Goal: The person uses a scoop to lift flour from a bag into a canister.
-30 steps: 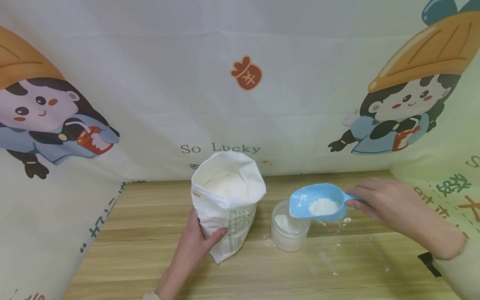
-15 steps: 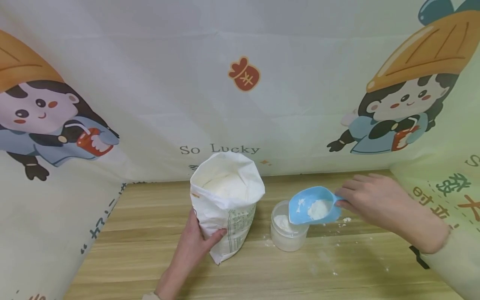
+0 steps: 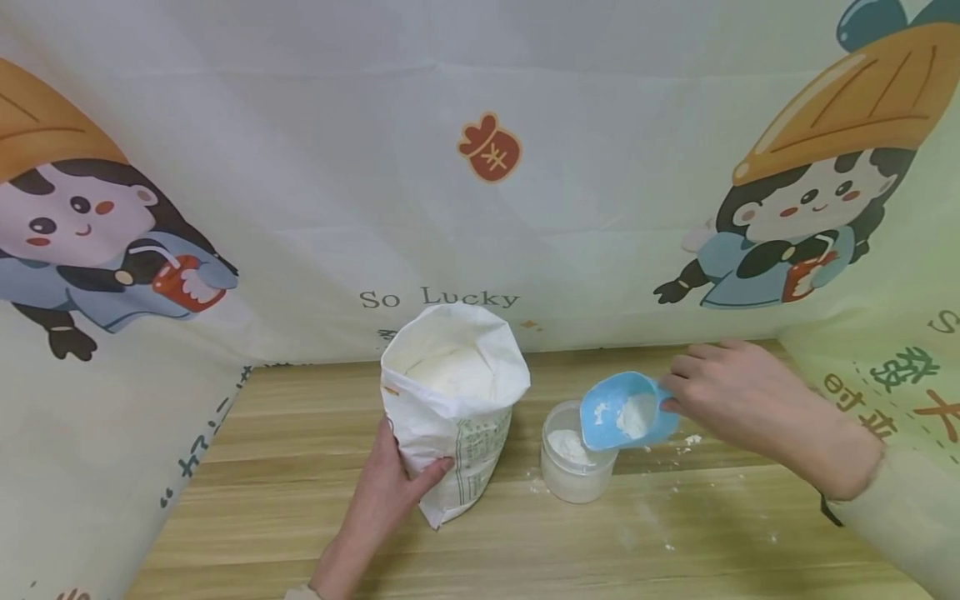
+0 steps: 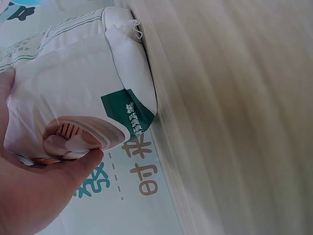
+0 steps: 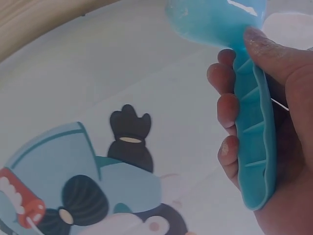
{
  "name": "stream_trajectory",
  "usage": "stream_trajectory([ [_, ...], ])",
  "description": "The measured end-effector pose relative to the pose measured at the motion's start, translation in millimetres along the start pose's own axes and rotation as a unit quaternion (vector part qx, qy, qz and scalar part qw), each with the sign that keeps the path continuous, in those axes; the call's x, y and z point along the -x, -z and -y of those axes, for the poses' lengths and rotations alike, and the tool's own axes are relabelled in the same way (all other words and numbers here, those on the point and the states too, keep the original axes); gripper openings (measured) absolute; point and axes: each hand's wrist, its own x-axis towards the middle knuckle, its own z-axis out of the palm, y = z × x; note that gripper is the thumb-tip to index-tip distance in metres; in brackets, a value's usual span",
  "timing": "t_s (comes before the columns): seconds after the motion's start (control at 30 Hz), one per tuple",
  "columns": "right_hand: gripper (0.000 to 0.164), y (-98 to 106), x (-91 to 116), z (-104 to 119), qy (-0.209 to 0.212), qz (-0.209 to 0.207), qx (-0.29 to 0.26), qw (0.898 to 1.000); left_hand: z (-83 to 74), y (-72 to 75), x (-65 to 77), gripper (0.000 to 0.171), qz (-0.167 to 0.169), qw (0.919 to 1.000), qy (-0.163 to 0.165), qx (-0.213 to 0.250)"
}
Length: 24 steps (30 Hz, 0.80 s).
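Note:
My right hand grips the handle of a blue scoop with white powder in its bowl. The scoop tilts down to the left, its lip over the rim of a clear round jar that holds white powder. In the right wrist view, curled fingers and thumb wrap the ribbed handle. An opened white paper bag of white powder stands left of the jar. My left hand holds it from its near left side, thumb across the front; the left wrist view shows the bag's printed side.
Spilled white powder dots the wooden table around the jar and to its right. A cartoon-printed cloth rises behind and at both sides. A small black thing shows partly behind the right sleeve.
The right hand has moved left and turned, tipping the scoop further over the jar; the powder in the scoop sits closer to its lip. Left hand and bag stay in place.

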Motion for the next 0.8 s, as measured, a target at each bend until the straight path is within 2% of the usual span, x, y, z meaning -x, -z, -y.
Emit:
stream_trajectory([
  [0.3, 0.027, 11, -14, 10, 0.020, 0.027, 0.037, 0.999, 1.2, -0.2, -0.1, 0.091, -0.003, 1.0000, -0.008, 0.001],
  [0.63, 0.024, 18, -24, 17, 0.024, 0.053, 0.058, 0.997, 1.1, 0.0, 0.1, 0.091, -0.005, 0.9999, -0.014, 0.004],
  [0.8, 0.029, 20, -28, 20, 0.032, 0.054, 0.080, 0.995, 2.0, -0.3, -0.2, 0.091, -0.005, 0.9999, -0.016, 0.005],
])
